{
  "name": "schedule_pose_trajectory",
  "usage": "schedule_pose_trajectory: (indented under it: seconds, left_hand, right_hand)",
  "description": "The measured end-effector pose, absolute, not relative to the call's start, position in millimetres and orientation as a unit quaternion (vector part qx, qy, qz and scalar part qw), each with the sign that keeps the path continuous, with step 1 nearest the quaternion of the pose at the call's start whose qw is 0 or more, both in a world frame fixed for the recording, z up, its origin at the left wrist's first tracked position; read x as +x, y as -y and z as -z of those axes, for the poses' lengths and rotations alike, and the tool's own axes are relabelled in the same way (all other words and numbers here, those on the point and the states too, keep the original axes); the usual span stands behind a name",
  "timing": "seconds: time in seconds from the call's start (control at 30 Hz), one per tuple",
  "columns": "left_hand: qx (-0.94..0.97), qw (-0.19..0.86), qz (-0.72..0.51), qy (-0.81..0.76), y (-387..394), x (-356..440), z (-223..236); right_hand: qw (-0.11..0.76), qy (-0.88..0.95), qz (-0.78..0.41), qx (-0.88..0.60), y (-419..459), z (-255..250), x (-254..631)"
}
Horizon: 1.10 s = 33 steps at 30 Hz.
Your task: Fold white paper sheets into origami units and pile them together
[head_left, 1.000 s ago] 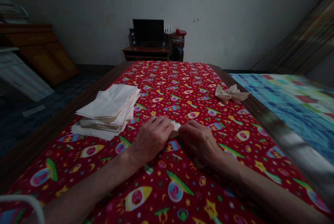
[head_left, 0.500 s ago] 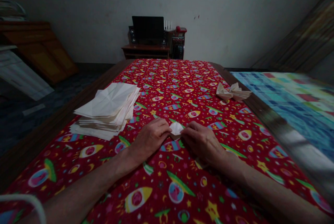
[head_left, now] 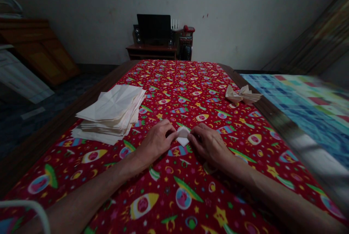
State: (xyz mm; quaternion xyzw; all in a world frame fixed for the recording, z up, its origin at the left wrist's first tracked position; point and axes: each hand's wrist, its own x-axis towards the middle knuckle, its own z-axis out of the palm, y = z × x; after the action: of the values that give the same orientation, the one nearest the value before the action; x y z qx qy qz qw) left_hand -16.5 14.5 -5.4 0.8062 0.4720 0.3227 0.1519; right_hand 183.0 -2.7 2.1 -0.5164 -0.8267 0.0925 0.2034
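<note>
A small folded piece of white paper [head_left: 183,136] lies on the red patterned cloth [head_left: 174,175] between my two hands. My left hand [head_left: 159,137] pinches its left edge between thumb and fingers. On the other side, my right hand [head_left: 208,141] has its fingertips closed on the right edge. Left of my hands is a stack of creased white paper sheets [head_left: 111,104]. Farther off to the right stand some pleated, folded paper pieces [head_left: 242,95].
The cloth covers a long table with a dark wooden edge [head_left: 265,110]. A bright patterned spread [head_left: 294,99] lies beyond it on the right. At the far wall a monitor [head_left: 154,28] stands on a desk. A white cable [head_left: 35,205] curves in at lower left.
The upper part of the small paper has been folded differently: a flap now shows a flat, shaded face. Both hands still hold its sides, and the view has shifted slightly.
</note>
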Motion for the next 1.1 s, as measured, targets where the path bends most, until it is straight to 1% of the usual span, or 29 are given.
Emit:
schedule_pose_trajectory:
  seconds: [0.17,0.37,0.5,0.7,0.8,0.9,0.97,1.1]
  left_hand:
    - [0.810,0.147,-0.314,-0.472,-18.3,-16.9,4.3]
    - [0.806,0.166,-0.295,-0.485,-20.5,-16.0,-0.1]
    - [0.813,0.139,-0.259,-0.503,-19.7,-14.6,-1.3]
    - [0.838,0.065,-0.215,-0.498,-15.8,-13.2,-1.2]
    - [0.842,0.054,-0.210,-0.494,-14.7,-13.4,-0.7]
    - [0.834,0.068,-0.235,-0.494,-15.3,-14.8,2.4]
    - [0.825,0.086,-0.264,-0.493,-16.1,-16.5,5.3]
    - [0.817,0.114,-0.295,-0.482,-17.4,-20.4,6.9]
  right_hand:
    - [0.165,0.837,-0.053,-0.520,0.1,-4.6,182.6]
    - [0.068,0.838,0.003,-0.541,-5.0,-12.0,180.1]
    - [0.048,0.848,0.007,-0.527,-7.8,-15.9,179.2]
    - [0.020,0.851,0.003,-0.524,-9.1,-22.8,176.4]
    - [0.019,0.851,0.004,-0.525,-9.1,-23.9,174.6]
    - [0.028,0.848,0.006,-0.529,-7.6,-19.7,174.8]
    - [0.058,0.847,0.014,-0.528,-5.4,-13.1,176.8]
    - [0.147,0.849,0.022,-0.507,-1.2,1.2,183.3]
